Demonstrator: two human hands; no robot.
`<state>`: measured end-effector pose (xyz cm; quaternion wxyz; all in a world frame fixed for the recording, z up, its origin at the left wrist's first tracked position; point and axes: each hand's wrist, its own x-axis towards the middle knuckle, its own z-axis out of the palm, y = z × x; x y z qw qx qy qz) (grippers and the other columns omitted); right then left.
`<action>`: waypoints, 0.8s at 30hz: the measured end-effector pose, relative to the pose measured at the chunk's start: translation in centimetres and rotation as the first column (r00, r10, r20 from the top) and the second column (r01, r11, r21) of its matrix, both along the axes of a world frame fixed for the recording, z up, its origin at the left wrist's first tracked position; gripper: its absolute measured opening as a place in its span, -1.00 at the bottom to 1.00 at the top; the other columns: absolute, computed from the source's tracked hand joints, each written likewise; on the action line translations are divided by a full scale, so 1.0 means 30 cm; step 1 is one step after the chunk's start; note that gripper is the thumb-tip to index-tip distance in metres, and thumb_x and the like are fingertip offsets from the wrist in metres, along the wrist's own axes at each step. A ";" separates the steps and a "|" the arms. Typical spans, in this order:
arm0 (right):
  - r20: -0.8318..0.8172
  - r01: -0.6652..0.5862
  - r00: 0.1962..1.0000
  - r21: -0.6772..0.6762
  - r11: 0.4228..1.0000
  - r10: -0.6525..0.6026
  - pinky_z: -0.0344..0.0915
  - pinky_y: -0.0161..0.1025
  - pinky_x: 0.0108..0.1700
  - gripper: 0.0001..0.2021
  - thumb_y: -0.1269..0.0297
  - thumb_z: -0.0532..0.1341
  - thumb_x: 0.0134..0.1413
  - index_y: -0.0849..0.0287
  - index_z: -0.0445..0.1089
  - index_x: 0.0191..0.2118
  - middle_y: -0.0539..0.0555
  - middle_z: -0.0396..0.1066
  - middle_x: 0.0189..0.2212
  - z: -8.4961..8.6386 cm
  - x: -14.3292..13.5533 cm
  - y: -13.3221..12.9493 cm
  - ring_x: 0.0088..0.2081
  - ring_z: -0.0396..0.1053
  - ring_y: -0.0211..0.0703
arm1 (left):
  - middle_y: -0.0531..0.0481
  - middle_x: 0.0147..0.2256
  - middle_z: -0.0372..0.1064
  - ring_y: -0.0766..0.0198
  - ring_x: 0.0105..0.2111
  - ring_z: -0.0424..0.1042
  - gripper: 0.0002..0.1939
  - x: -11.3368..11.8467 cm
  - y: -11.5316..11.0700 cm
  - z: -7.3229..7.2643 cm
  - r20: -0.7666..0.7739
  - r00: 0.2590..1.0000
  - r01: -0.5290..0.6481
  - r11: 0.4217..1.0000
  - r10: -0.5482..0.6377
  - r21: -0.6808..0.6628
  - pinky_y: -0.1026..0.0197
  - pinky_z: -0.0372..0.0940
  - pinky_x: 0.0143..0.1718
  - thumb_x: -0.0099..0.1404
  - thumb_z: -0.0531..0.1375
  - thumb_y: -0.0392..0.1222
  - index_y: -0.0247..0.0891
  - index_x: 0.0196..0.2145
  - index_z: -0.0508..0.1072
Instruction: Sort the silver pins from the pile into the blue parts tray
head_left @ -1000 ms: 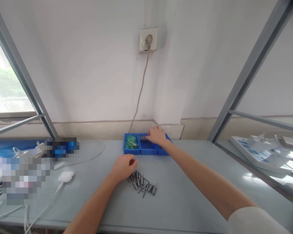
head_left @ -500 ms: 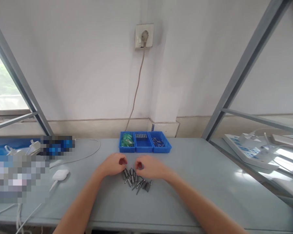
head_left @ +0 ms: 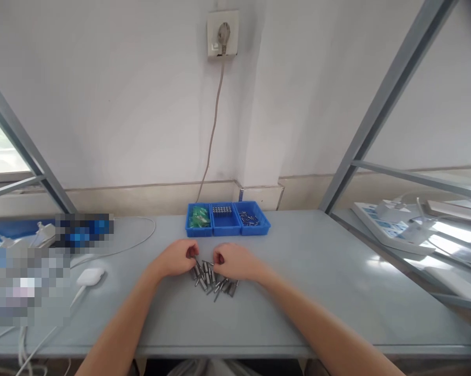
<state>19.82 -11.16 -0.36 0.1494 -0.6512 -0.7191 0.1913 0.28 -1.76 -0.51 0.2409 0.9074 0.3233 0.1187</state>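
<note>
A loose heap of grey metal cylinders with thin shafts (head_left: 206,275) lies on the grey table. My left hand (head_left: 177,257) is at its upper left edge, thumb and fingers curled into a pinch. Over the upper right edge, my right hand (head_left: 235,261) is pinched too, with a thin metal shaft close to its fingertips. Whatever either hand holds is too small and too covered to name. Behind the hands stands a blue three-part tray (head_left: 226,231). Its left part has green plastic bags (head_left: 199,216), its middle part rows of metal cylinders (head_left: 221,211), its right part small metal pins (head_left: 249,219).
On the left lie a white charger (head_left: 90,277), cables and a blurred patch. A white power strip (head_left: 388,230) lies at the right beyond a metal frame post (head_left: 376,117). A cord (head_left: 215,120) runs down the wall from the socket (head_left: 223,34).
The view has tilted and shifted slightly, so everything sits a little higher and further left. Both hands stay at the heap, still pinched, with only small finger movement.
</note>
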 end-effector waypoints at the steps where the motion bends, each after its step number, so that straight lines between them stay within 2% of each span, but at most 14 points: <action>1: -0.006 0.010 1.000 0.012 1.000 -0.010 0.04 -0.32 -0.41 -0.95 0.31 0.20 -0.06 0.12 0.39 -0.43 -0.01 0.44 -0.38 -0.002 -0.005 0.002 -0.34 0.30 -0.21 | 0.03 -0.38 0.39 0.24 -0.38 0.34 -0.77 0.001 0.000 -0.001 0.001 1.000 -0.010 1.000 0.010 0.007 0.28 0.17 -0.39 -0.03 0.08 -0.42 -0.22 -0.38 0.38; 7: 0.023 0.023 0.999 0.086 0.996 -0.026 0.02 -0.31 -0.38 -0.92 0.35 0.18 -0.01 0.13 0.42 -0.37 0.02 0.46 -0.32 -0.019 -0.030 0.024 -0.32 0.32 -0.20 | 0.03 -0.38 0.39 0.24 -0.38 0.34 -0.78 0.009 -0.003 0.002 0.000 0.997 -0.080 0.994 0.080 0.078 0.27 0.14 -0.39 0.06 0.06 -0.40 -0.21 -0.34 0.39; 14: 0.100 0.110 0.987 0.127 0.986 -0.123 0.01 -0.29 -0.38 -0.93 0.36 0.20 -0.03 0.15 0.43 -0.39 0.06 0.45 -0.28 -0.024 -0.018 0.040 -0.28 0.36 -0.14 | 0.03 -0.39 0.40 0.22 -0.37 0.35 -0.75 0.018 0.010 -0.021 0.034 0.996 -0.086 0.990 0.083 0.110 0.25 0.14 -0.38 0.16 0.05 -0.34 -0.19 -0.23 0.42; 19: 0.137 0.039 0.989 0.170 0.985 -0.063 0.04 -0.29 -0.34 -0.84 0.50 0.14 -0.02 0.17 0.41 -0.32 0.08 0.46 -0.29 -0.014 -0.006 0.036 -0.22 0.36 -0.13 | 0.03 -0.37 0.41 0.22 -0.36 0.36 -0.76 0.021 0.016 -0.024 0.043 0.995 -0.094 0.989 0.089 0.115 0.25 0.15 -0.37 0.19 0.06 -0.31 -0.19 -0.20 0.43; 24: 0.151 -0.005 0.988 0.158 0.988 -0.019 0.08 -0.28 -0.26 -0.77 0.55 0.10 -0.02 0.21 0.39 -0.24 0.15 0.44 -0.22 -0.025 0.008 0.040 -0.17 0.36 -0.09 | 0.02 -0.36 0.42 0.21 -0.34 0.37 -0.78 0.022 0.015 -0.022 0.046 0.994 -0.100 0.986 0.095 0.131 0.24 0.17 -0.36 0.22 0.07 -0.29 -0.19 -0.21 0.44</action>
